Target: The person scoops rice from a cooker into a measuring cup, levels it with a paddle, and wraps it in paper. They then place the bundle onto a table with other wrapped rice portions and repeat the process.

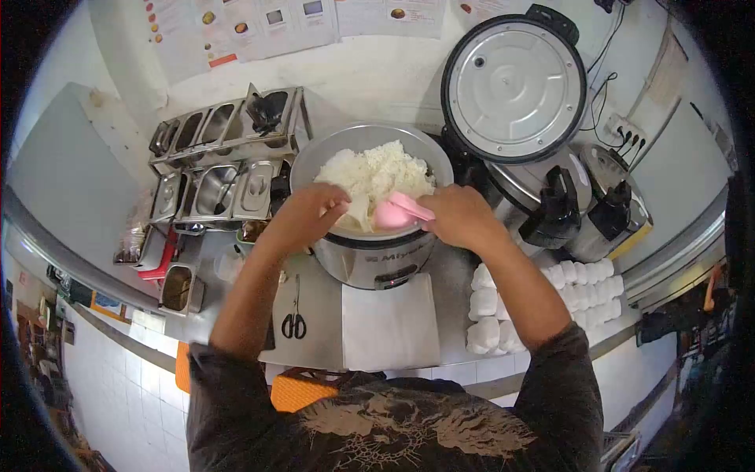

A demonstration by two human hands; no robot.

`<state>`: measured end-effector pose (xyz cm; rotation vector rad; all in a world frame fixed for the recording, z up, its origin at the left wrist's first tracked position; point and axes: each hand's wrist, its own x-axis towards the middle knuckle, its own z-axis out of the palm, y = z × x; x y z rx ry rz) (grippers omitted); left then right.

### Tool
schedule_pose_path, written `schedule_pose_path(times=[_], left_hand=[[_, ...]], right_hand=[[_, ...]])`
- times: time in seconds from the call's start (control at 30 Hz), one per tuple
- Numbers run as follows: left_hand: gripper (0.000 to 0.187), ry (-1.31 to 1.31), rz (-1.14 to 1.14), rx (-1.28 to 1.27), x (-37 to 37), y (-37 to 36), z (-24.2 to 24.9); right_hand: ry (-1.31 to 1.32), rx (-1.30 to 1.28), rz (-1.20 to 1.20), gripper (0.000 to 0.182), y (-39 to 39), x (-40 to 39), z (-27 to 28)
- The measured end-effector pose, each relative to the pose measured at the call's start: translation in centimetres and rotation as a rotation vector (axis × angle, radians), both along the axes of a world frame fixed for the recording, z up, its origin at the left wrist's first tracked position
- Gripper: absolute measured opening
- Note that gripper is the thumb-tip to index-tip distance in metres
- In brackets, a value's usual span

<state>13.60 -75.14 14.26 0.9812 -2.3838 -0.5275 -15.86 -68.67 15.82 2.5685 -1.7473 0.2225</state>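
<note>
Far left on the steel counter (314, 315): a rack of metal condiment tins (224, 161), several lidded, contents not discernible. Below them, black-handled scissors (294, 321) lie flat, just beside a white paper sheet (389, 326).

Centre: an open rice cooker (370, 256) holds a heaped mound of white cooked rice (373, 173), lumpy and uneven, piled above the rim. The left hand (307, 216) is over the pot's near-left rim, fingers closed on a white piece, seemingly a wrapper or a portion of rice; which one cannot be determined. The right hand (460, 216) is clasped around a pink rice paddle (397, 212), blade at the near edge of the rice. The paddle's handle is hidden inside the fist.

Right: the raised cooker lid (515, 86) stands behind. A second cooker (586, 200) sits close by, partly blocked by the forearm. White wrapped parcels (543, 303) lie in rows along the counter edge, leaving little free surface there. Open room remains only on the paper sheet in front of the pot.
</note>
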Motion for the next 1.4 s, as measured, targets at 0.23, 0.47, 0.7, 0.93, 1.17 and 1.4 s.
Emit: schedule_pose_path(times=[0.23, 0.47, 0.7, 0.93, 1.17, 1.4], left_hand=[[0.035, -1.032, -0.049, 0.065, -8.3, -8.9, -1.9], [0.033, -1.170, 0.101, 0.500, -12.3, -12.1, -7.1], [0.034, -1.149, 0.082, 0.310, -12.2, -13.1, -9.1], [0.029, -0.560, 0.328, 0.511, -5.9, -12.4, -1.1], [0.031, -0.930, 0.086, 0.046, -2.8, -16.6, -2.6], [0.039, -0.564, 0.128, -0.030, -1.9, -16.0, -2.3]], right_hand=[[0.113, 0.022, -0.155, 0.024, -3.2, -1.1, 4.6], [0.409, -0.148, -0.327, 0.030, -10.1, -0.3, 2.3], [0.383, 0.119, -0.204, 0.041, -13.3, 1.8, -0.6], [0.344, 0.274, -0.170, 0.068, -10.8, 4.1, 0.8], [0.215, 0.406, -0.192, 0.036, -16.3, 5.6, -6.0], [0.370, 0.357, 0.133, 0.025, -18.1, 6.3, -5.3]])
